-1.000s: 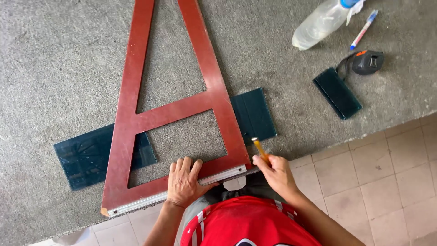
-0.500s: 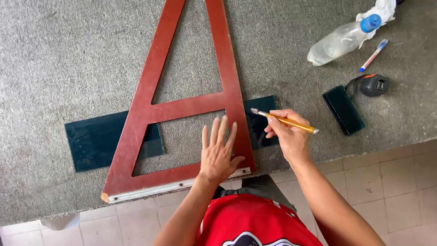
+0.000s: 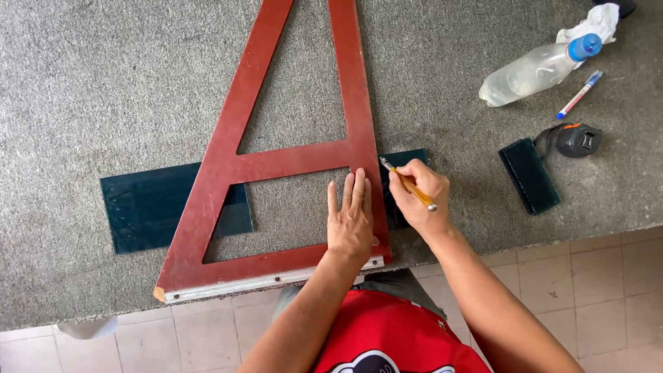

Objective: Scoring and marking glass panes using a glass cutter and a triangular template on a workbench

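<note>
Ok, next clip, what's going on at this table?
A person leans over a grey carpeted table. The left hand presses flat on a red wooden A-shaped square that lies across a dark green glass strip. The right hand holds a yellow pencil-like tool, its tip at the square's right edge. A plastic bottle, marker, tape measure and small glass offcut lie apart to the right.

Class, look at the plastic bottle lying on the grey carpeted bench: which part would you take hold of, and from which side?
Take the plastic bottle around its clear middle, coming from above. It lies on its side on the carpeted bench, so the round body is exposed on top. The blue cap end touches a white cloth, leaving less room there.
</note>
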